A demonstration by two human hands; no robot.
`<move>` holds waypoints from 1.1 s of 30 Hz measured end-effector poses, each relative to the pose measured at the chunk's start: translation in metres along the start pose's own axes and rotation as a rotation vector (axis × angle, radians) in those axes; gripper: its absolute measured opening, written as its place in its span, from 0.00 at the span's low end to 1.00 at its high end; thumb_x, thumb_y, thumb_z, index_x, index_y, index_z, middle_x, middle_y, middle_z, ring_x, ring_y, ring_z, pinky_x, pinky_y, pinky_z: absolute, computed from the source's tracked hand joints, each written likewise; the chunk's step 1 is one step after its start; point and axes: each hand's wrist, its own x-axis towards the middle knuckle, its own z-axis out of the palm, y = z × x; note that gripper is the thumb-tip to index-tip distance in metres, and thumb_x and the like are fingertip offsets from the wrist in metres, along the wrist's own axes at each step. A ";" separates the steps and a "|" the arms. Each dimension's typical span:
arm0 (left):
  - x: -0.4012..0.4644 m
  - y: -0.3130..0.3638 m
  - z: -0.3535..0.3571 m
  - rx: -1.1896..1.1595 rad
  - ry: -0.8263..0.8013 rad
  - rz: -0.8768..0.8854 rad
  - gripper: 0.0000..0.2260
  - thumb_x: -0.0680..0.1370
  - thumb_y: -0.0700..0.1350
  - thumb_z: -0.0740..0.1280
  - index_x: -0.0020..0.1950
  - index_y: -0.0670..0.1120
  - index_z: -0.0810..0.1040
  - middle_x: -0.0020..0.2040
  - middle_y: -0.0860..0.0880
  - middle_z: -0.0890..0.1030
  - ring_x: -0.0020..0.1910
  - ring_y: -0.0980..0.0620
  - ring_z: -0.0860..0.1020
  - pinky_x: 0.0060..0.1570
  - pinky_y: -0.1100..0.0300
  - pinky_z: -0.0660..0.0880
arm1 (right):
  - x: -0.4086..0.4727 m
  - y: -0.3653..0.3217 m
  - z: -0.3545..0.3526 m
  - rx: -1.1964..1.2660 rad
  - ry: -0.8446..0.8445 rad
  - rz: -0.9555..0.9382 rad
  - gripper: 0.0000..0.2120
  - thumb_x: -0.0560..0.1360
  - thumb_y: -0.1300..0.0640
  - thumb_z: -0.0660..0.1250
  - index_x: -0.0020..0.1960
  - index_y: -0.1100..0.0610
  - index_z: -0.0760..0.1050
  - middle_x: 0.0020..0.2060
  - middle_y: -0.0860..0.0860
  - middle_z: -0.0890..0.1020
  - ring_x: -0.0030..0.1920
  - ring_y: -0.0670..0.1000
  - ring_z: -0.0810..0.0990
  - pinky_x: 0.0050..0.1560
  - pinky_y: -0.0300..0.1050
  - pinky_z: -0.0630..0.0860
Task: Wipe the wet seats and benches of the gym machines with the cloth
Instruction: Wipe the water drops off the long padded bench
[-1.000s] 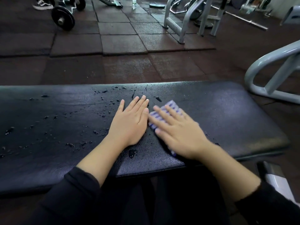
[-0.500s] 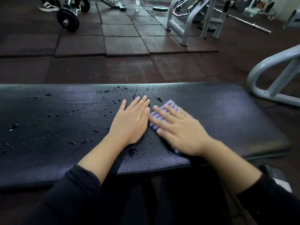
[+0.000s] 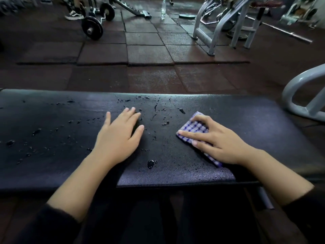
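Black sleeves [image 3: 52, 224] at the near edge, bare forearms reaching forward over the worktop [image 3: 263, 124], a black padded gym bench running left to right.

Left hand [image 3: 119, 136]: palm down, flat on the padding, fingers [image 3: 131, 112] straight and spread, holding nothing.

Right hand [image 3: 223, 145]: palm down on the cloth [image 3: 193, 128], fingers extended and pressing it onto the padding, well apart from the left hand.

Cloth: purple-and-white check, folded, lying on the right half of the worktop, partly under the right hand.

Water drops [image 3: 151, 163]: scattered across the left and middle of the padding; one larger drop near the front edge, between the hands.

Floor [image 3: 149, 55]: dark rubber tiles.

Far: barbell with plates [image 3: 92, 29], a shoe [image 3: 73, 14] behind it, grey machine frames [image 3: 216, 27]. One container, a clear bottle [image 3: 163, 8] standing upright on the floor; contents cannot be told.
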 end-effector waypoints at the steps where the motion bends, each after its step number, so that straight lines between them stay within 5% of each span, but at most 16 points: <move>1: -0.002 -0.007 -0.001 0.020 -0.002 -0.046 0.24 0.82 0.57 0.49 0.78 0.53 0.56 0.79 0.55 0.52 0.77 0.59 0.46 0.75 0.46 0.38 | 0.009 -0.006 0.003 -0.009 -0.008 -0.011 0.19 0.79 0.39 0.48 0.68 0.30 0.62 0.69 0.47 0.64 0.69 0.48 0.65 0.69 0.44 0.65; 6: -0.010 -0.028 0.000 0.081 -0.044 -0.176 0.25 0.80 0.62 0.44 0.78 0.63 0.50 0.79 0.58 0.46 0.77 0.57 0.42 0.73 0.40 0.37 | 0.045 -0.027 0.012 -0.119 -0.075 -0.117 0.21 0.79 0.41 0.43 0.72 0.32 0.55 0.70 0.46 0.64 0.72 0.46 0.61 0.76 0.56 0.42; 9: -0.012 -0.029 0.004 0.086 -0.033 -0.174 0.25 0.80 0.63 0.42 0.77 0.64 0.47 0.79 0.59 0.44 0.77 0.57 0.41 0.73 0.40 0.37 | 0.039 -0.026 0.016 -0.136 -0.082 -0.109 0.23 0.77 0.36 0.33 0.71 0.28 0.43 0.76 0.41 0.54 0.77 0.45 0.47 0.75 0.56 0.40; 13: -0.012 -0.027 0.005 0.087 -0.009 -0.182 0.24 0.80 0.62 0.42 0.77 0.63 0.47 0.79 0.58 0.44 0.77 0.57 0.41 0.74 0.40 0.37 | 0.042 -0.034 0.017 -0.116 -0.148 -0.093 0.22 0.76 0.36 0.32 0.68 0.26 0.34 0.75 0.37 0.39 0.75 0.43 0.35 0.76 0.51 0.39; 19: -0.011 -0.027 0.006 0.093 0.009 -0.190 0.23 0.82 0.58 0.42 0.78 0.62 0.46 0.79 0.58 0.44 0.77 0.57 0.41 0.74 0.42 0.37 | 0.117 -0.046 0.026 -0.117 -0.111 -0.075 0.21 0.74 0.34 0.33 0.67 0.24 0.38 0.77 0.40 0.45 0.76 0.45 0.41 0.76 0.50 0.41; 23: -0.013 -0.027 0.006 0.087 0.017 -0.186 0.23 0.82 0.58 0.42 0.78 0.62 0.46 0.79 0.59 0.44 0.77 0.58 0.41 0.74 0.43 0.37 | 0.178 -0.019 0.030 -0.112 -0.101 -0.023 0.19 0.80 0.39 0.42 0.69 0.27 0.42 0.77 0.43 0.53 0.77 0.49 0.49 0.75 0.52 0.49; 26: -0.014 -0.028 0.006 0.082 0.021 -0.182 0.23 0.82 0.58 0.42 0.78 0.62 0.46 0.79 0.59 0.45 0.77 0.58 0.41 0.74 0.43 0.37 | 0.178 0.016 0.022 -0.120 -0.116 0.046 0.21 0.78 0.37 0.39 0.71 0.29 0.43 0.75 0.44 0.59 0.74 0.48 0.58 0.74 0.49 0.55; 33: -0.013 -0.028 0.010 0.099 0.046 -0.178 0.27 0.78 0.60 0.37 0.78 0.61 0.46 0.79 0.58 0.45 0.78 0.57 0.42 0.74 0.43 0.38 | 0.105 -0.012 0.021 -0.167 -0.094 0.142 0.24 0.72 0.36 0.33 0.68 0.28 0.35 0.77 0.44 0.46 0.77 0.48 0.44 0.74 0.49 0.45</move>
